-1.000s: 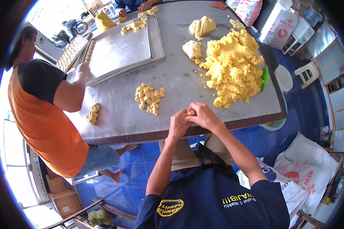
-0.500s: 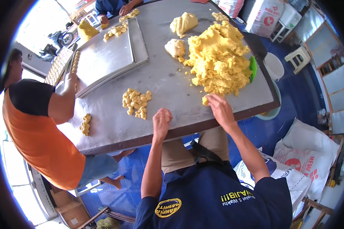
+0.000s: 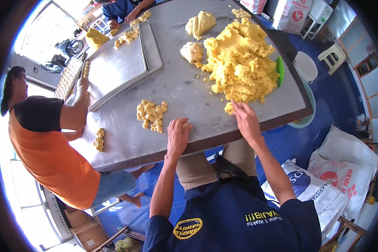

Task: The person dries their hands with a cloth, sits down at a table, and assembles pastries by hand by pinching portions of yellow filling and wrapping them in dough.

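Paste (image 3: 239, 61), yellow and heaped, lies just beyond the right hand (image 3: 247, 119).

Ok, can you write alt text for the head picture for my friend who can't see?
A person's right hand touches the near edge of a crumbly yellow mound on a metal-topped table; their half-curled left hand is near a cluster of small dough pieces. At the picture's left, a co-worker in orange stands by a metal tray.

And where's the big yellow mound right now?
In the head view, the big yellow mound sits on the right part of the metal table, just beyond the right hand, with a green object at its right edge.
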The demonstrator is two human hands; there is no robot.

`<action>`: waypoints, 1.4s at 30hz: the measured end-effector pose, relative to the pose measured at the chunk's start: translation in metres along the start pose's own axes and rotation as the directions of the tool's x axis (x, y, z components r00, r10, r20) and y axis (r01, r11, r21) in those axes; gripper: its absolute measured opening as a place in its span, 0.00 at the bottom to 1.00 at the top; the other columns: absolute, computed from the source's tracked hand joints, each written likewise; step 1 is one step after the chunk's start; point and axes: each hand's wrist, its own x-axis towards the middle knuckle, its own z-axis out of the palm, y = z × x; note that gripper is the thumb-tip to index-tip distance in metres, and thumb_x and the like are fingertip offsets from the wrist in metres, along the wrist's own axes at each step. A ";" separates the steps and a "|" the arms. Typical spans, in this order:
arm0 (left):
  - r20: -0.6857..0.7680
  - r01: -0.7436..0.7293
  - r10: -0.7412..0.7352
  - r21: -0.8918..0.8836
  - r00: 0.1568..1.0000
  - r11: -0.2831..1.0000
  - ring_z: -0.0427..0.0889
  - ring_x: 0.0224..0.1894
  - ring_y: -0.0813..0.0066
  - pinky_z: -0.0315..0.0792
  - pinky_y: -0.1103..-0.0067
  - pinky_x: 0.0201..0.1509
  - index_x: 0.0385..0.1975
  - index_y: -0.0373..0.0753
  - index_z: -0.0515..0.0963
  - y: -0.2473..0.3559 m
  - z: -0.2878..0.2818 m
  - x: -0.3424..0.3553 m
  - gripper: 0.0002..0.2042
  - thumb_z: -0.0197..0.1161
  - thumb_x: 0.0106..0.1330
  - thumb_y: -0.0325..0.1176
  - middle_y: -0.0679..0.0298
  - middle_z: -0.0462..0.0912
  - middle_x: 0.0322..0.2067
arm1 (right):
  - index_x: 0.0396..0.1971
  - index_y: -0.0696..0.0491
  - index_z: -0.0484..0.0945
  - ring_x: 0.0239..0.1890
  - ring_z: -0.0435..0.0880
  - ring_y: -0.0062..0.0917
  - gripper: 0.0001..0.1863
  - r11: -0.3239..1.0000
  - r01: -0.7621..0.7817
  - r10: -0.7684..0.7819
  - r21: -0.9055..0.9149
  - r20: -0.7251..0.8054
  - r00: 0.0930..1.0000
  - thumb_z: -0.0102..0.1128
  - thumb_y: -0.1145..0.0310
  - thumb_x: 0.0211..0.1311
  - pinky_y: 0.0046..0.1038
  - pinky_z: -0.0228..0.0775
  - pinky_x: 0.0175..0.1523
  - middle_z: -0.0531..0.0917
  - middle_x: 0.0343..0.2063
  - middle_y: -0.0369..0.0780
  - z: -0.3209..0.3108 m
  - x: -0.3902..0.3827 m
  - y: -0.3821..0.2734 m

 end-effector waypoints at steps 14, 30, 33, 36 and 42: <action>-0.058 0.171 -0.164 0.159 0.985 0.972 0.80 0.46 0.51 0.69 0.59 0.52 0.38 0.37 0.76 0.001 -0.007 0.066 0.13 0.51 0.78 0.40 0.54 0.84 0.44 | 0.67 0.51 0.75 0.51 0.77 0.43 0.29 0.993 0.110 -0.094 -0.034 0.305 0.948 0.61 0.79 0.65 0.39 0.71 0.60 0.78 0.57 0.42 -0.012 0.020 0.009; -0.051 0.238 -0.242 -0.076 0.969 0.968 0.82 0.49 0.53 0.74 0.62 0.57 0.60 0.37 0.75 -0.007 -0.069 0.017 0.21 0.65 0.68 0.31 0.51 0.83 0.49 | 0.64 0.56 0.74 0.54 0.77 0.43 0.30 0.998 0.024 -0.018 -0.058 0.095 0.995 0.67 0.81 0.61 0.41 0.72 0.60 0.75 0.51 0.45 0.004 0.008 0.000; -0.481 0.281 -0.264 -0.036 0.836 0.959 0.82 0.50 0.51 0.75 0.63 0.55 0.58 0.36 0.76 -0.052 -0.096 0.036 0.20 0.67 0.67 0.32 0.51 0.85 0.47 | 0.64 0.56 0.74 0.53 0.76 0.44 0.30 0.995 0.072 -0.071 -0.070 0.024 0.997 0.67 0.81 0.60 0.41 0.72 0.60 0.74 0.51 0.46 0.019 0.019 0.011; -0.355 0.451 -0.349 0.261 0.867 0.853 0.82 0.51 0.52 0.74 0.61 0.55 0.56 0.35 0.78 -0.088 -0.094 0.021 0.18 0.66 0.67 0.32 0.52 0.87 0.43 | 0.64 0.55 0.76 0.55 0.76 0.48 0.29 0.987 0.106 -0.106 -0.122 0.005 0.994 0.68 0.78 0.61 0.42 0.71 0.62 0.74 0.55 0.48 0.022 0.009 -0.007; -0.398 0.466 -0.412 0.046 0.820 0.884 0.86 0.45 0.59 0.78 0.65 0.50 0.50 0.33 0.81 -0.102 -0.071 -0.015 0.15 0.67 0.68 0.34 0.53 0.88 0.40 | 0.61 0.54 0.80 0.57 0.76 0.46 0.23 0.977 0.135 -0.140 -0.163 -0.018 0.990 0.65 0.74 0.65 0.43 0.70 0.64 0.78 0.57 0.49 0.024 -0.007 0.000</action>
